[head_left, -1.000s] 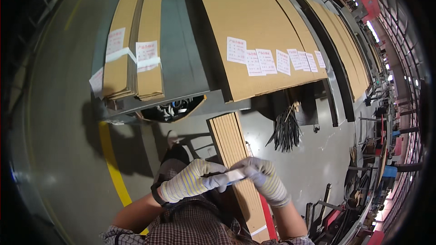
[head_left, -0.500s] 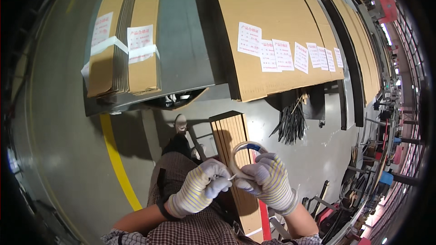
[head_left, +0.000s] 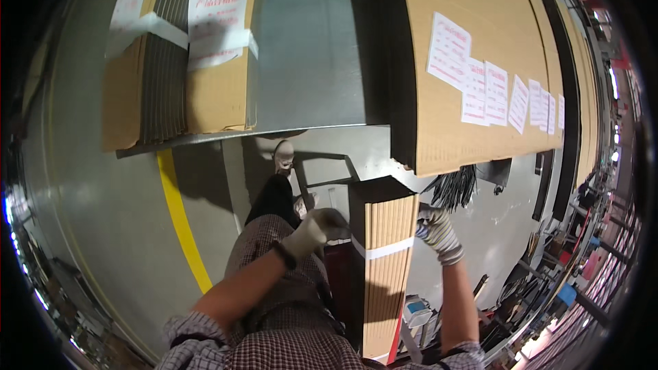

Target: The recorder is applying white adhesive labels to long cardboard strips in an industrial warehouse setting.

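A tall bundle of stacked cardboard strips (head_left: 388,288) stands upright in front of me, with a dark left side. White tape (head_left: 389,249) runs across its front face and bends round onto the left side. My left hand (head_left: 317,229), in a pale knit glove, is closed, with its fingertips at the bundle's left side by the tape's end; shadow blurs them. At the bundle's right side, my right hand (head_left: 441,234), in a striped glove, curls round the tape roll (head_left: 421,231). Only a bit of its blue core shows, and the bundle's edge hides the fingertips.
A grey table (head_left: 308,62) ahead bears cardboard bundles (head_left: 218,99) with white labels at left. A large labelled cardboard stack (head_left: 493,27) stands at right. Black strips (head_left: 454,188) hang below it. A yellow line (head_left: 181,223) crosses the floor at left. Clutter lines the right side.
My hands have moved apart to opposite sides of the bundle, the right one taking the tape roll along. Tape now lies across the bundle's front. The bundle appears larger and nearer.
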`<action>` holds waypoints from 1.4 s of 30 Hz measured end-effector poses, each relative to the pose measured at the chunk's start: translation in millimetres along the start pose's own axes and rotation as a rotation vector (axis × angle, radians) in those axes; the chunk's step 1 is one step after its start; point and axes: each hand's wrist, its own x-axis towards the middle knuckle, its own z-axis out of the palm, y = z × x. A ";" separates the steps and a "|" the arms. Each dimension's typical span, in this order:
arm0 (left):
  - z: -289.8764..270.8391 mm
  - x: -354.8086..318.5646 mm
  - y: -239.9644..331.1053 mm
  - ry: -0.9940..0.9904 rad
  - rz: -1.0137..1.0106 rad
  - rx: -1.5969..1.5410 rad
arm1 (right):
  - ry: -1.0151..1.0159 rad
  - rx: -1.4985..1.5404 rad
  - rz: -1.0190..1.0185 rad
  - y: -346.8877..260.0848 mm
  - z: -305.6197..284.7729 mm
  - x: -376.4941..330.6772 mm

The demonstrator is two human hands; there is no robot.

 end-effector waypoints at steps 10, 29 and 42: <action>-5.3 60.6 -18.2 -0.097 -0.047 0.261 | 0.633 -0.138 0.133 -139.3 104.7 -24.8; 45.0 62.3 150.7 -0.709 1.610 2.859 | -0.019 -0.916 -0.460 -194.3 72.2 -30.2; 170.9 21.3 107.2 -1.047 0.361 1.935 | 1.556 0.407 0.519 99.9 84.8 -345.4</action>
